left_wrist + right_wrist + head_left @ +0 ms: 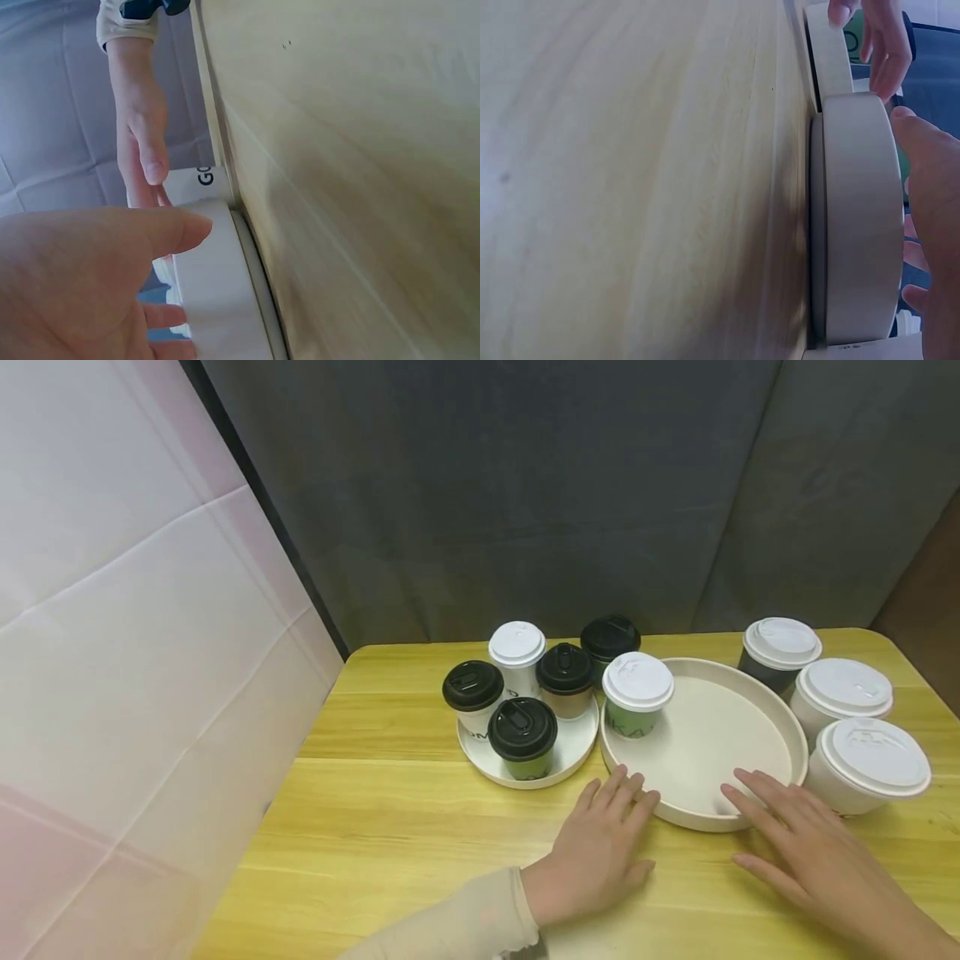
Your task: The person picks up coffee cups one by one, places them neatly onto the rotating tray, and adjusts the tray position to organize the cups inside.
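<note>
A large cream round tray point(712, 743) with a raised rim lies on the wooden table. Near its left edge stands a green paper cup point(632, 718) with a white lid. My left hand point(596, 852) is at the tray's front left rim, fingers straight and thumb out to the side. On the front right, my right hand point(813, 852) reaches over the rim with its fingers spread. Neither hand grips anything. In the left wrist view, the left thumb and fingertips lie right by the tray's side wall point(214, 277). The right wrist view shows the right fingers along the rim.
Left of the tray, a smaller white plate point(577, 752) bears several lidded cups, one a green cup with black lid point(525, 739). A black-lidded cup point(609, 639) stands behind. Three white-lidded cups point(873, 760) line the tray's right side. A dark curtain point(525, 502) hangs behind the table.
</note>
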`<move>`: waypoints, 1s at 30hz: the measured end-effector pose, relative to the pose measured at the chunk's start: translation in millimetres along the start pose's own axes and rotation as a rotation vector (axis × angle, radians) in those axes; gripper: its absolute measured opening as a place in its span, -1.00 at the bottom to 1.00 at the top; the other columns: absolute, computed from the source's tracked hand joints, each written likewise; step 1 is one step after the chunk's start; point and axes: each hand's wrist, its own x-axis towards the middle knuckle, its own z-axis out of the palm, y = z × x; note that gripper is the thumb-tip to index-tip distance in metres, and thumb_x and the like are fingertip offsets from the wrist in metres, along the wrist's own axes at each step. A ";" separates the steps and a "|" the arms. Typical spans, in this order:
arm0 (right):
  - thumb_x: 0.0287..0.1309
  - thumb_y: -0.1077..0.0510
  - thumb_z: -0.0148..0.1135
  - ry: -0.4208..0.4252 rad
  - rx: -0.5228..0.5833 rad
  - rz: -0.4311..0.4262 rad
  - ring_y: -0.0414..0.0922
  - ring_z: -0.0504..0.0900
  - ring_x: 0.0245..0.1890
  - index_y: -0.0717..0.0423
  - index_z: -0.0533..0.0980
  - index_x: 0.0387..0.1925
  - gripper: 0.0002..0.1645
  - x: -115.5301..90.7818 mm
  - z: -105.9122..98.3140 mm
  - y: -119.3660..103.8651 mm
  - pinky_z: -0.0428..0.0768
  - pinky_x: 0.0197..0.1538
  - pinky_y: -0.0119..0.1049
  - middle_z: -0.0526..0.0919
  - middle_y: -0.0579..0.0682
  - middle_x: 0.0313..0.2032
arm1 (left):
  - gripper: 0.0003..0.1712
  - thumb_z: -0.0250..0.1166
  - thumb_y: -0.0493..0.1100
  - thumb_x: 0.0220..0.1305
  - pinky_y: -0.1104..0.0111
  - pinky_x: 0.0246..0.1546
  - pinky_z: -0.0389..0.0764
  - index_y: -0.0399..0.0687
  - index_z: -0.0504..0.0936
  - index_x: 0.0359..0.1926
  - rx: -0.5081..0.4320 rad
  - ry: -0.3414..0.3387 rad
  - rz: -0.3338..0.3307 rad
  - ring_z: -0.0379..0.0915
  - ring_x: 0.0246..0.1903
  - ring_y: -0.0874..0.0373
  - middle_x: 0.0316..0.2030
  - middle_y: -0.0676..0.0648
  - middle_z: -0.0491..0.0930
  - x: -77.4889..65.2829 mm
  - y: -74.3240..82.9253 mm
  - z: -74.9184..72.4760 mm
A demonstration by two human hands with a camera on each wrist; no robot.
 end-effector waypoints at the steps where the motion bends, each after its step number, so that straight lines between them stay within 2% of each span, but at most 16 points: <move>1: 0.00 -0.22 0.40 -0.003 -0.001 0.004 -0.44 -0.19 0.56 -0.09 0.32 0.42 -0.05 0.6 0.0 -0.5 -0.34 0.58 -0.48 0.35 0.01 0.41 | -0.10 0.13 0.35 0.29 0.10 0.49 0.23 0.09 0.09 0.50 0.003 0.003 -0.004 -0.03 0.55 -0.02 0.50 -0.05 0.14 0.1 -1.0 0.0; 7: 0.00 -0.21 0.41 -0.017 -0.013 0.015 -0.46 -0.22 0.55 -0.11 0.31 0.43 -0.04 3.8 0.9 -2.5 -0.34 0.58 -0.48 0.33 -0.02 0.43 | -0.09 0.16 0.35 0.28 0.10 0.48 0.25 0.06 0.12 0.48 0.016 0.027 -0.026 -0.02 0.55 -0.04 0.51 -0.09 0.12 0.6 -5.7 0.2; 17: 0.02 -0.21 0.41 -0.034 -0.001 0.014 -0.43 -0.20 0.56 -0.11 0.31 0.43 -0.05 8.2 1.6 -5.5 -0.36 0.57 -0.49 0.32 -0.01 0.44 | -0.09 0.17 0.34 0.27 0.11 0.49 0.25 -0.02 0.17 0.46 0.023 0.019 -0.073 0.00 0.54 -0.05 0.52 -0.14 0.12 4.1 -10.9 -0.4; 21: 0.02 -0.21 0.41 -0.037 0.000 0.017 -0.43 -0.19 0.56 -0.13 0.29 0.44 -0.05 9.3 3.0 -5.5 -0.37 0.57 -0.49 0.32 -0.02 0.44 | -0.09 0.18 0.34 0.26 0.12 0.48 0.25 -0.06 0.20 0.44 0.027 0.037 -0.089 0.01 0.54 -0.05 0.51 -0.16 0.14 5.9 -12.9 1.0; 30: 0.00 -0.21 0.42 -0.058 -0.007 0.008 -0.44 -0.21 0.56 -0.16 0.29 0.44 -0.03 12.9 7.2 -5.5 -0.37 0.57 -0.50 0.32 -0.02 0.43 | -0.09 0.18 0.30 0.25 0.14 0.50 0.22 -0.12 0.19 0.43 0.049 0.046 -0.102 -0.01 0.54 -0.09 0.51 -0.21 0.12 8.7 -16.5 3.1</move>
